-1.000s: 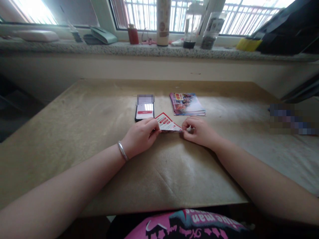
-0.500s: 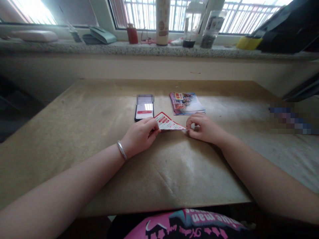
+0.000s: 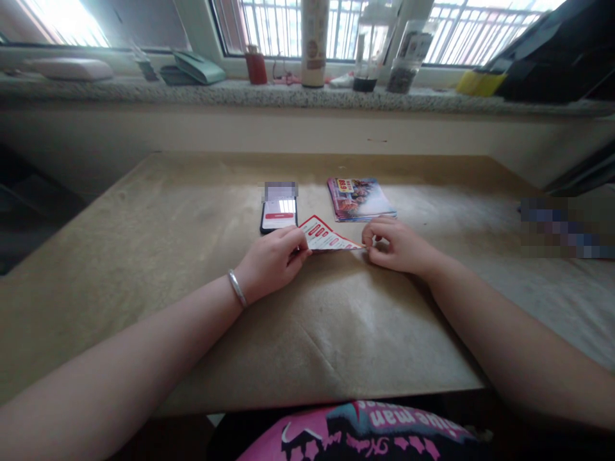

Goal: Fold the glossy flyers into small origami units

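I see left hand (image 3: 271, 262) clamping the folded leaflet (image 3: 327, 238) | right hand (image 3: 398, 246) pinching its edge — slid further right | crease runs longer.

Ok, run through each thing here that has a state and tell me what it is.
leaflet: folded, held at both ends.
phone: screen lit, lying flat.
leaflet stack: flat, untouched.
left hand: shut on the leaflet's left end.
right hand: pinching its right corner.
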`<state>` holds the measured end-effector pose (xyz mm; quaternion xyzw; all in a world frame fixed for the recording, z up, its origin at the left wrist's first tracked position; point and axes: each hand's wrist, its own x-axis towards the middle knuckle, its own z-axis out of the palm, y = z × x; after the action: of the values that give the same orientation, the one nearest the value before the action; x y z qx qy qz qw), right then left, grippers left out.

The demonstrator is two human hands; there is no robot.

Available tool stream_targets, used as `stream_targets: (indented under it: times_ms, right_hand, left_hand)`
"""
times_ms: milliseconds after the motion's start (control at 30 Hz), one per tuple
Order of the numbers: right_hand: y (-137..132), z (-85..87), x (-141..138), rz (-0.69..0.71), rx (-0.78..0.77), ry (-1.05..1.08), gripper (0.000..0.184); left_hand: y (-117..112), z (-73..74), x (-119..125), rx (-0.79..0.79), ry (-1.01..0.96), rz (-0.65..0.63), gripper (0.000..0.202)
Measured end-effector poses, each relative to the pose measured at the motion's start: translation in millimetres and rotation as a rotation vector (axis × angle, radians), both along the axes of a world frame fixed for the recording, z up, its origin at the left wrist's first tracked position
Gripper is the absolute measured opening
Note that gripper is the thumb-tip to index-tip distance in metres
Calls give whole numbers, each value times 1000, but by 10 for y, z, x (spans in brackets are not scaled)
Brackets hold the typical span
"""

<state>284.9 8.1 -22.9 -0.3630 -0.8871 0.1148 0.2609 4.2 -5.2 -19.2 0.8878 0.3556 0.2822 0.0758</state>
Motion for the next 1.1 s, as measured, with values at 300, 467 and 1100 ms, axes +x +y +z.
stream_targets:
  times_ms: [300,467,1100]
  right_hand:
    - [-65,17,-139,-52,32,60,5]
    - [-166,14,-410,-6,33,-31,7]
    - [-168,-21,-435,34,19,-11,9]
  left_hand:
    - [3,-7,37,21,-3,-28,7]
    - [1,-5,65,19,-4,-73,6]
    - [-20,48,45,-33,-15,-130,8]
